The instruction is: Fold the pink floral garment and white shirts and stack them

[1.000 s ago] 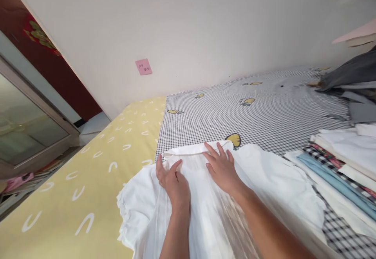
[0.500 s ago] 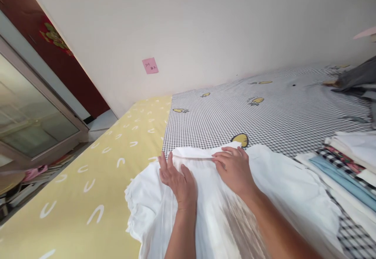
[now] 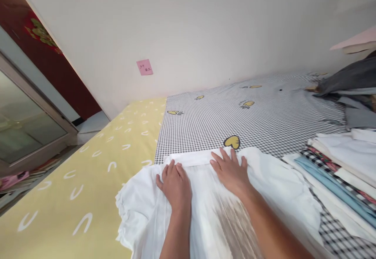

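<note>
A white blouse (image 3: 202,196) with a collar and short, ruffle-edged sleeves lies spread in front of me, a brownish patch low on its middle. My left hand (image 3: 175,183) rests on it just below the left end of the collar (image 3: 192,158), fingers stretched out. Near the collar's right end, my right hand (image 3: 230,171) lies flat with its fingers spread. Neither hand grips the cloth. The blouse's lower part runs out of view at the bottom.
A stack of folded clothes (image 3: 346,165) lies at the right on the checked sheet (image 3: 199,130). Dark grey clothing (image 3: 349,79) sits behind it. A yellow sheet (image 3: 96,188) covers the left side. A pink note (image 3: 144,67) is stuck to the wall (image 3: 205,24).
The collar now lies flatter. My right hand has let go of its edge and spread its fingers. My left hand has come down flat onto the cloth. The view has shifted slightly right.
</note>
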Available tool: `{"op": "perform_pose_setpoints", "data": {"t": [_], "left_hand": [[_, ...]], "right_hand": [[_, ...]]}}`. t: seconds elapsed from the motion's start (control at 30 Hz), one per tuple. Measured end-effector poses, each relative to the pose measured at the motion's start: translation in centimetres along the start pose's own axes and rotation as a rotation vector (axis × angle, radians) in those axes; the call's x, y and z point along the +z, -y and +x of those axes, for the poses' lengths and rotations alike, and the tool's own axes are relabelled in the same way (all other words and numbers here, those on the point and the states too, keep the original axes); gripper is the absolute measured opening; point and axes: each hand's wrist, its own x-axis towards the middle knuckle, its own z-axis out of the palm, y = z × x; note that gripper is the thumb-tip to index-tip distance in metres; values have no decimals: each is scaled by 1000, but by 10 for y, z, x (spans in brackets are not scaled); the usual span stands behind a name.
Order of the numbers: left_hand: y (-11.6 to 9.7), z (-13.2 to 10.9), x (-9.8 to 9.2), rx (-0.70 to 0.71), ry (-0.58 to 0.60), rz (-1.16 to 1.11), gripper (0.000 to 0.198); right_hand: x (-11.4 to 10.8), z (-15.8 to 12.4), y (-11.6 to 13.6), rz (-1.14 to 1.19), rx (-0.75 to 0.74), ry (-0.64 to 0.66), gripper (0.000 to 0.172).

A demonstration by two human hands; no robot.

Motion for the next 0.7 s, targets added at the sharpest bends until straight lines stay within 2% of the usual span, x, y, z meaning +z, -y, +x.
{"op": "perform_pose_setpoints", "data": {"t": [0.03,0.1,0.23,0.37,0.47,0.57,0.63,0.7], "left_hand": [[0,0,1,-3,-9,6,46],[0,0,2,-3,-25,16,45],[2,0,5,-29,-42,1,40],[5,2,3,-63,-72,-67,37],[5,2,-1,-78,-231,-118,36],[3,0,-3,33,-370,-122,39],[2,-1,-2,133,-332,-93,45],[2,-1,1,174,-186,-45,49]], "right_hand": [[2,0,-1,-30,54,93,54],[5,1,-3,-64,116,174,62],[6,4,-1,-71,169,155,70],[9,6,1,-65,219,126,69],[14,10,-3,-44,253,47,63],[15,13,-7,24,281,-88,58],[9,11,-4,76,253,-211,58],[-2,6,4,92,148,-345,57]]}}
